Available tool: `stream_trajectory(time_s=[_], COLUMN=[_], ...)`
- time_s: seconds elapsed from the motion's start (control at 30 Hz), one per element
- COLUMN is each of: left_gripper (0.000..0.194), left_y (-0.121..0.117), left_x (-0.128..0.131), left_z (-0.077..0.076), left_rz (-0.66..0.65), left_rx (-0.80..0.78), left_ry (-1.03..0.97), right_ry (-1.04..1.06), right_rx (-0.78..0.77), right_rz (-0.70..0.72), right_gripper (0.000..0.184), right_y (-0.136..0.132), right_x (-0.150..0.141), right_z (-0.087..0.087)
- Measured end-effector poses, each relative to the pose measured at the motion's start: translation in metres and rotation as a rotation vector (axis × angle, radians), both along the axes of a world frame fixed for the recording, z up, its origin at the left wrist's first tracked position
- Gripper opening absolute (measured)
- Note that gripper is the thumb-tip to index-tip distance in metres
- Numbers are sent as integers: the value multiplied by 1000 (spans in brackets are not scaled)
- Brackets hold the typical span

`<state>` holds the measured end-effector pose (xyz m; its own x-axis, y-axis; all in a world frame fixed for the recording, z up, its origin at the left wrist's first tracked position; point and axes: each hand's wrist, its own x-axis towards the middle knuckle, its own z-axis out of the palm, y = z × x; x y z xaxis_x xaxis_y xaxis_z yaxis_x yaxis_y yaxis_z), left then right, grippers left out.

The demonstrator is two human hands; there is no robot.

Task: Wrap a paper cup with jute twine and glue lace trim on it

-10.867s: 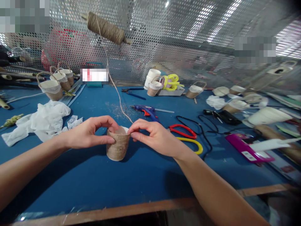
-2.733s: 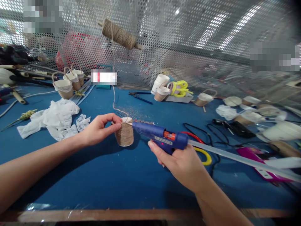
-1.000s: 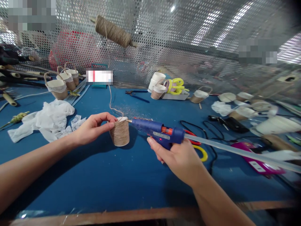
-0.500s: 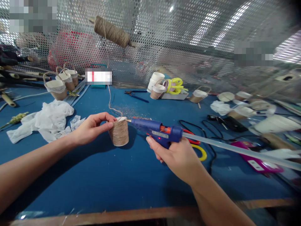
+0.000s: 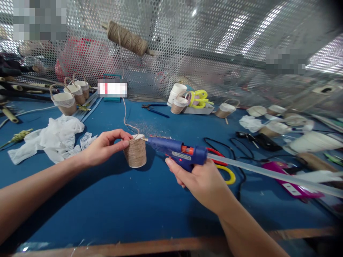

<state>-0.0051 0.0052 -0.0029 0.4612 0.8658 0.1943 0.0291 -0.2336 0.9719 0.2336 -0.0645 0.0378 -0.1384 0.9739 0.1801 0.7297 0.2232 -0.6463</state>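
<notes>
My left hand (image 5: 111, 144) is closed on the rim of a small twine-wrapped cup (image 5: 135, 154), thumb and fingers pinching its upper left edge. The cup stands slightly tilted over the blue table. From its rim a strand of twine (image 5: 124, 113) runs up toward a twine spool (image 5: 127, 38) hung on the mesh. My right hand (image 5: 202, 178) grips a blue hot glue gun (image 5: 174, 148), whose metal nozzle points left at the cup's right rim. A long clear glue stick (image 5: 257, 171) sticks out behind the gun.
White lace fabric (image 5: 57, 134) lies left, with handled cups (image 5: 64, 103) behind it. Pliers (image 5: 157, 109) rest at the back. Scissors with red and yellow handles (image 5: 227, 175) lie partly behind my right hand. Right of them are a black cable (image 5: 243, 178) and a magenta object (image 5: 292, 182).
The glue gun's nozzle has dipped slightly along the cup's right rim. My left hand still holds the cup in nearly the same place.
</notes>
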Motion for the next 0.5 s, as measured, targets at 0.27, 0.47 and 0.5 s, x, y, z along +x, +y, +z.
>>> stream_trajectory(time_s=[0.27,0.47,0.5], left_gripper=[25,27,27], left_y=[0,0,0], left_x=[-1,-1,-1], left_z=[-1,0,1], left_rz=[-15,-5,-2], left_rx=[13,7,6], left_ry=[6,9,12], right_ry=[83,336,398], right_rx=[-114,-269,-291], right_rz=[-87,34,35], right_gripper=[29,26,26], right_y=[7,22,25], right_x=[2,12,13], right_z=[0,1,2])
